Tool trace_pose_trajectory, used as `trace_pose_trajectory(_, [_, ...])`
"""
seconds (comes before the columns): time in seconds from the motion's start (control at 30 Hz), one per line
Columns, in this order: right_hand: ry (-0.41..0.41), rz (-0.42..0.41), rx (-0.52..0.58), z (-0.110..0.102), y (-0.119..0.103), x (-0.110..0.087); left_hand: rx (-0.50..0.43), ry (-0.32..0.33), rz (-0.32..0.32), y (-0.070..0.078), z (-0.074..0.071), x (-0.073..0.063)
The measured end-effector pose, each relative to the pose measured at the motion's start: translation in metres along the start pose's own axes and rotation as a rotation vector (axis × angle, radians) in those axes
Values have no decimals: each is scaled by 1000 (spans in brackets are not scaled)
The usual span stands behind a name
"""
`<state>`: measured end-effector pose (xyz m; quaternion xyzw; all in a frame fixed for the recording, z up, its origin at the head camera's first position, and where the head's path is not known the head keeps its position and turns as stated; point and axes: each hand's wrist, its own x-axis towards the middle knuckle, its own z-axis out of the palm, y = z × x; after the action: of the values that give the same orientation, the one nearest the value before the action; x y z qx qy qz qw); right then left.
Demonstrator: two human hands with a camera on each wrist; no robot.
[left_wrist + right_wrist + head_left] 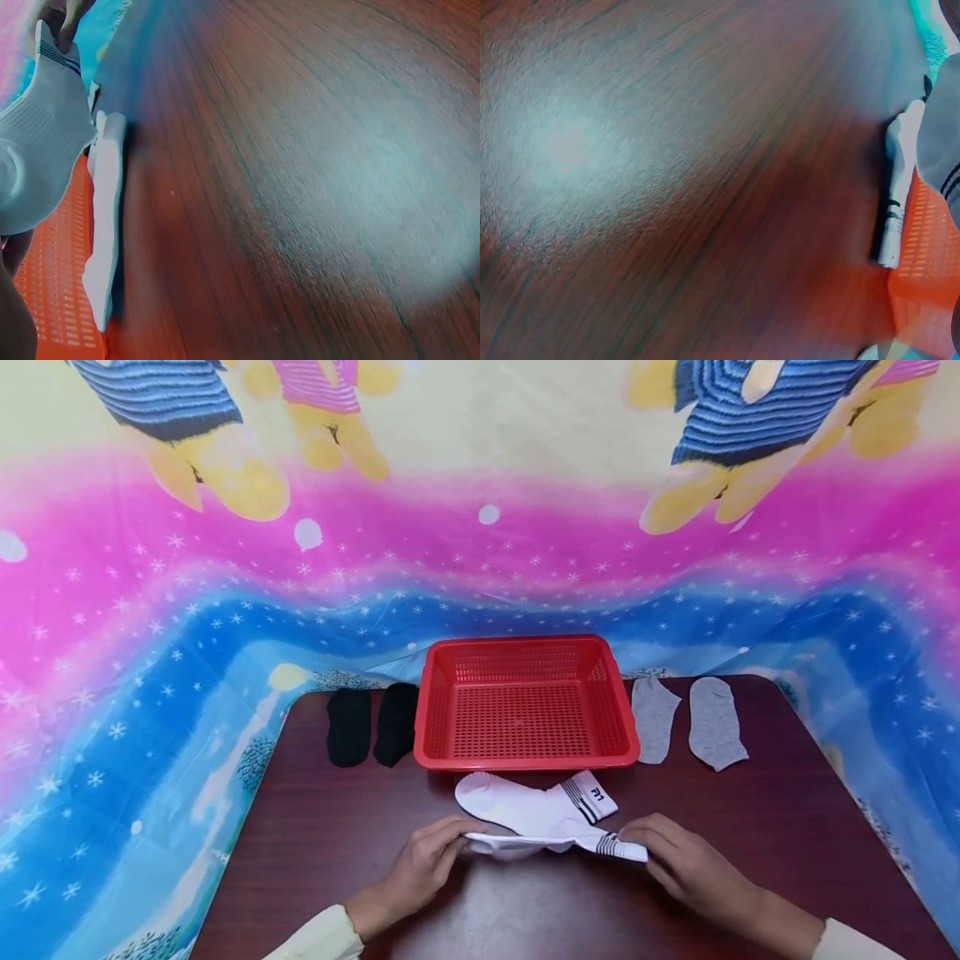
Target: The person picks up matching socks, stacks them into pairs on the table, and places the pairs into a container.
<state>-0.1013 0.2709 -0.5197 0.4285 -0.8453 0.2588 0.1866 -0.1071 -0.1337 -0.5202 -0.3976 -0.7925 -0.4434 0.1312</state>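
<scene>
A white sock with dark stripes at its cuff (525,842) is stretched level between my two hands, near the front of the table. My left hand (423,864) pinches its toe end. At the striped cuff, my right hand (686,864) grips the other end between thumb and fingers. Just behind it a second white striped sock (517,802) lies flat on the table, its cuff toward the right. In the left wrist view the held sock (49,135) hangs broad side on, and the lying sock (107,217) shows beyond it.
A red plastic basket (525,760) with nothing in it stands at the table's back middle. Two black socks (348,727) lie to its left, two grey socks (716,722) to its right. A printed cloth (487,552) hangs behind the brown table (315,827).
</scene>
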Motion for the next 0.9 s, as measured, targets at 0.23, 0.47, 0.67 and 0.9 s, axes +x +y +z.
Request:
trace_pose_trajectory(0.23, [-22,224,70,-8,-10,4,-122,55,-242,8,1,3])
trace_pose_trajectory(0.47, [82,360,124,-8,-21,14,-161,111,-277,11,1,7])
trace_pose_trajectory(0.67, [151,592,224,-8,-31,24,-152,141,-308,14,-1,9])
trace_pose_trajectory(0.9, [139,764,344,-8,-31,27,-290,180,-495,12,1,11])
